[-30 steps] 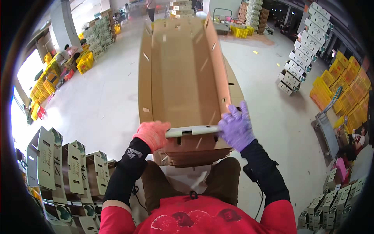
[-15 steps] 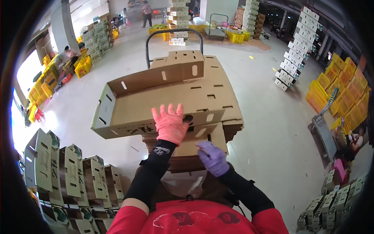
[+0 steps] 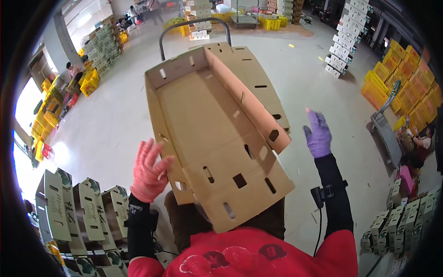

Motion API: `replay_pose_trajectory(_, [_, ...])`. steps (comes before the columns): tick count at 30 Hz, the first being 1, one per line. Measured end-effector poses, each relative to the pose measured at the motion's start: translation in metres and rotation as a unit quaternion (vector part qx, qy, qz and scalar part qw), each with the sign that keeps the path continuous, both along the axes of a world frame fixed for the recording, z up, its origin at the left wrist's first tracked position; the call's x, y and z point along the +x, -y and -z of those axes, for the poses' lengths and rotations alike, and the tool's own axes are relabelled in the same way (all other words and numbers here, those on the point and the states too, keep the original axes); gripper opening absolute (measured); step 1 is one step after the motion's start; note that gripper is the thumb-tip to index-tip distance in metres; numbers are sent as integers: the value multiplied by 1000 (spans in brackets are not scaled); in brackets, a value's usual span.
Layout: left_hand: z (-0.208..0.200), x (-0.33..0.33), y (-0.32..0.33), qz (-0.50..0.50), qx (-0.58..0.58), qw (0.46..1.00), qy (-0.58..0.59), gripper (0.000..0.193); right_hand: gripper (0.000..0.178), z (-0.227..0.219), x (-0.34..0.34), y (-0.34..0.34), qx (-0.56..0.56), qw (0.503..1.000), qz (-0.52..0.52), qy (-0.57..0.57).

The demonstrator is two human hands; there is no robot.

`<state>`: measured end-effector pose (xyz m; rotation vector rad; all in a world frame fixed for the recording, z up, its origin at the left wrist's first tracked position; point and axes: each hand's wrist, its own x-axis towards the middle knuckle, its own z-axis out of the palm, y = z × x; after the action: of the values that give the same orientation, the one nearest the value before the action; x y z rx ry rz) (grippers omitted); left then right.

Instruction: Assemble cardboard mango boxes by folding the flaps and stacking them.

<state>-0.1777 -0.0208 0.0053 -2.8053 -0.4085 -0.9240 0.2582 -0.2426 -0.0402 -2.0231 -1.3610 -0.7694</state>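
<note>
A brown cardboard tray box (image 3: 203, 120) lies lengthwise in front of me, its far end and both long sides folded up. Its near end panel is flat, with several slots cut in it, and reaches toward my shirt. My left hand (image 3: 150, 173), in a coral glove, is beside the box's near left side with fingers apart; whether the thumb touches the cardboard I cannot tell. In a purple glove, my right hand (image 3: 318, 136) is held away from the right side, fingers spread and holding nothing. Under the box is a stack of flat cardboard blanks (image 3: 260, 78).
A cart handle (image 3: 194, 21) rises behind the stack. Folded boxes (image 3: 87, 207) stand at lower left, more boxes (image 3: 401, 221) at lower right. To the right are a hand trolley (image 3: 386, 138), yellow crates (image 3: 406, 78) and a tall box column (image 3: 346, 41). People sit at both sides.
The box has turned from crosswise to lengthwise, its flat end now toward me. My left hand has come off it and moved left; my right hand has swung out to the right and opened.
</note>
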Motion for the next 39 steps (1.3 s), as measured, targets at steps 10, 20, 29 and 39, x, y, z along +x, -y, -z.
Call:
replay_pose_trajectory(10, [-16,-13,-7,60,26,986,-155,29,38,-39,-61,-74,-83,878,-353,312])
replay_pose_trajectory(20, [-19,78,20,-96,-74,967,-226,62,27,-8,-126,-130,-110,973,-99,178])
replay_pose_trajectory(29, [-2,138,55,-90,-133,961,-227,49,21,-9,-145,-93,-223,963,-90,123])
replay_pose_trajectory(39, [-13,134,44,5,-158,963,-217,45,56,85,-97,45,-140,928,-239,250])
